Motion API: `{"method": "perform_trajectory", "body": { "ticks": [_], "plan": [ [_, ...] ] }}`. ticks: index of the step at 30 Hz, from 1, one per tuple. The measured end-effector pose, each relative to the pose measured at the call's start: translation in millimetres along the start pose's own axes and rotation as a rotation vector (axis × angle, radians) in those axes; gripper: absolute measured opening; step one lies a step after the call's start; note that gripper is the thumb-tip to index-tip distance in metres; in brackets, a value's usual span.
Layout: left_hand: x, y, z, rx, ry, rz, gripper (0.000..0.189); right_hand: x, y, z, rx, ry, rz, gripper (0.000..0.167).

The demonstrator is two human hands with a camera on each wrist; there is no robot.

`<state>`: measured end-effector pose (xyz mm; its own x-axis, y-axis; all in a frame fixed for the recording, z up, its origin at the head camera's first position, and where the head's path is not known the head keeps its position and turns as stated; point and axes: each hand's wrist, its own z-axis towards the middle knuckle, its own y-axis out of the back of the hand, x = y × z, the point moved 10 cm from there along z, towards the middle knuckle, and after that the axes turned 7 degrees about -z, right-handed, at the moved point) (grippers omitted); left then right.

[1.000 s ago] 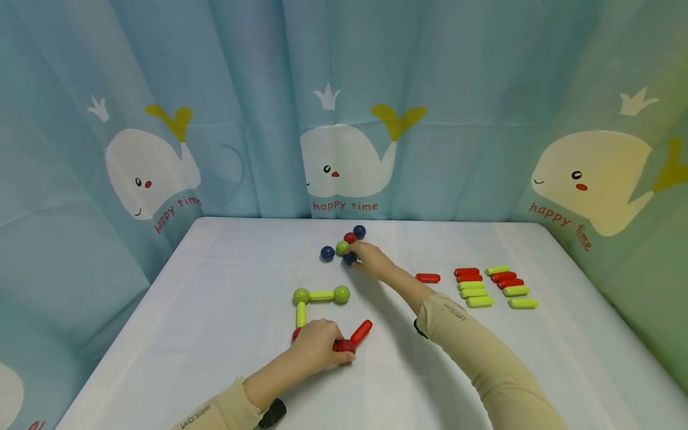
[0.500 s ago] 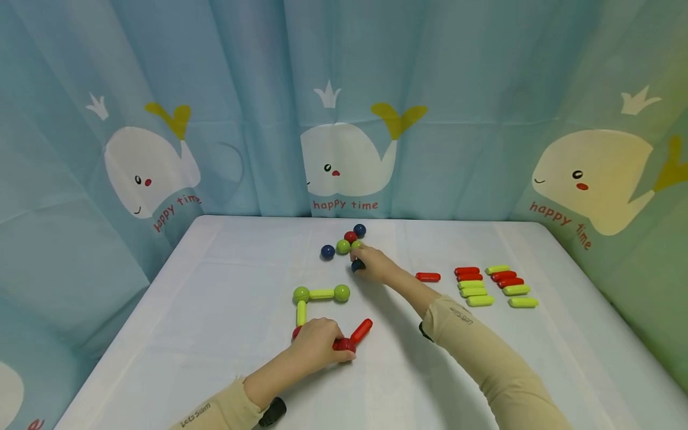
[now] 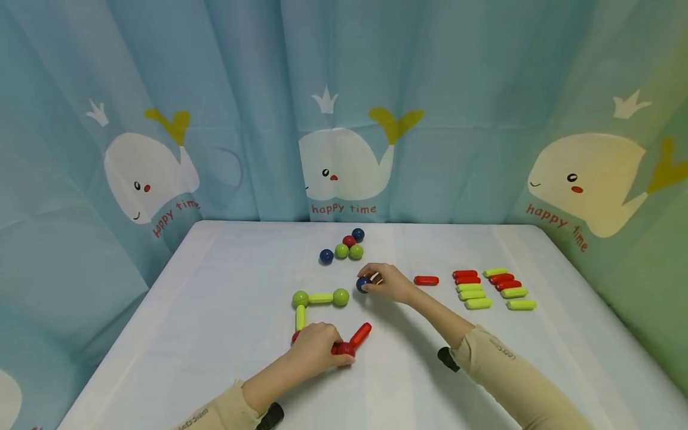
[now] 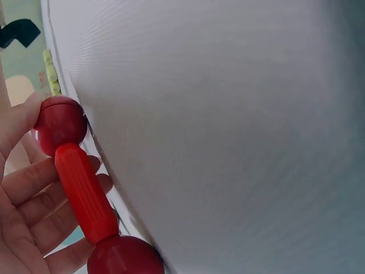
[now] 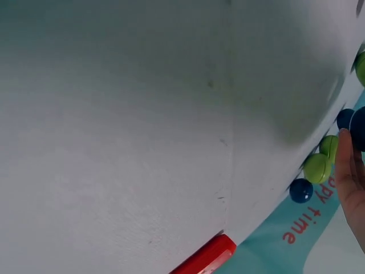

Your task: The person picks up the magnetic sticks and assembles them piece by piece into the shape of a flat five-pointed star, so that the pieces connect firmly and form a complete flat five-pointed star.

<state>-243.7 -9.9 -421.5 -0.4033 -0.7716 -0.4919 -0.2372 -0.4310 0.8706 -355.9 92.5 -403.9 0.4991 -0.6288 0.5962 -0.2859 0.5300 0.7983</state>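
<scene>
My left hand [image 3: 317, 347] holds the near side of a joined frame of balls and rods on the white table. In the left wrist view, its thumb presses a red ball [image 4: 60, 122], with the fingers behind a red rod [image 4: 85, 194] that leads to another red ball [image 4: 126, 257]. A free-ended red rod [image 3: 361, 335] slants away from the near right corner. Green balls [image 3: 341, 297] and yellow-green rods [image 3: 321, 298] form the far and left sides. Between thumb and fingers, my right hand [image 3: 395, 284] pinches a dark blue ball [image 3: 362, 285] just right of the far green corner.
Loose green balls [image 3: 341, 251], a red ball [image 3: 349, 241] and blue balls [image 3: 326, 257] cluster at the table's back. To the right lie a single red rod [image 3: 426, 280] and two groups of red and yellow-green rods [image 3: 470, 287]. A printed curtain [image 3: 462, 179] hangs behind the table.
My right hand has drawn the dark blue ball out of the back cluster, toward me and slightly right, uncovering a green ball there. The left hand and the frame have stayed put.
</scene>
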Motion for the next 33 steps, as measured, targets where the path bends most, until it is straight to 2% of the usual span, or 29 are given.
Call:
{"method": "perform_trajectory", "body": {
  "ticks": [11, 22, 28, 33],
  "plan": [
    [0.2, -2.6, -3.2, 0.016, 0.009, -0.003, 0.034, 6, -16, -33.3, 0.101, 0.047, 0.074, 0.026],
    [-2.7, 1.1, -2.3, -0.025, -0.025, 0.015, 0.033, 11, -26, -46.6, 0.264, 0.040, 0.116, 0.024],
    [-2.8, 1.9, -2.0, -0.036, -0.026, 0.020, 0.033, 15, -28, -48.1, 0.259, 0.067, 0.062, 0.020],
    [-1.5, 0.3, -0.8, -0.016, -0.024, 0.017, 0.033, 14, -29, -48.7, 0.267, 0.047, 0.049, 0.021]
  ]
}}
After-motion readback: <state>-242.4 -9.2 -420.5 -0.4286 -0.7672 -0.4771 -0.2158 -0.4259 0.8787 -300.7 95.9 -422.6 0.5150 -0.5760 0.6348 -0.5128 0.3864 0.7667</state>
